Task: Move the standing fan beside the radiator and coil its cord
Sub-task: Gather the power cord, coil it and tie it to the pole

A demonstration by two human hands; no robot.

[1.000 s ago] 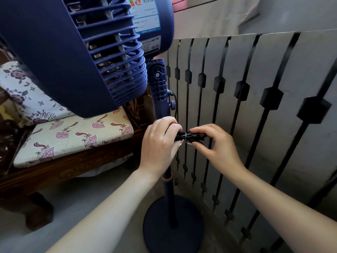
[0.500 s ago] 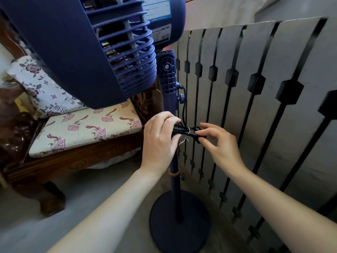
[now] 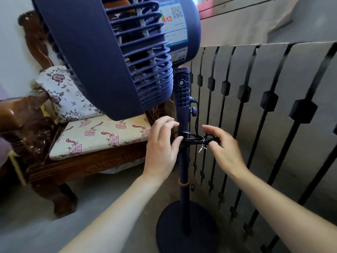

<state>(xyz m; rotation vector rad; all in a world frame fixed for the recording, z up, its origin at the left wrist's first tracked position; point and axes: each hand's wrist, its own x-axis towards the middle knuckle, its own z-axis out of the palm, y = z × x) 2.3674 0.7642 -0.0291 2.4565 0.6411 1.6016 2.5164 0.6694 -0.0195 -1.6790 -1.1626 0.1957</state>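
A dark blue standing fan (image 3: 116, 57) stands upright on its round base (image 3: 184, 229), right beside the slatted radiator cover (image 3: 255, 110). Its black cord (image 3: 194, 139) is bundled in loops against the pole (image 3: 183, 161), with a thin wire tie dangling from it. My left hand (image 3: 161, 145) curls around the pole and the left end of the bundle. Just to the right, my right hand (image 3: 221, 145) pinches the bundle's other end between thumb and fingers.
A carved wooden bench (image 3: 54, 161) with a patterned seat cushion (image 3: 98, 136) and a floral pillow (image 3: 65, 92) stands left of the fan. Grey concrete floor (image 3: 27, 225) lies in front. The fan head overhangs the bench seat.
The view has tilted up and pulled back, showing more of the fan head. My left hand has shifted from covering the bundle to the pole's left side; the cord loops show between my hands.
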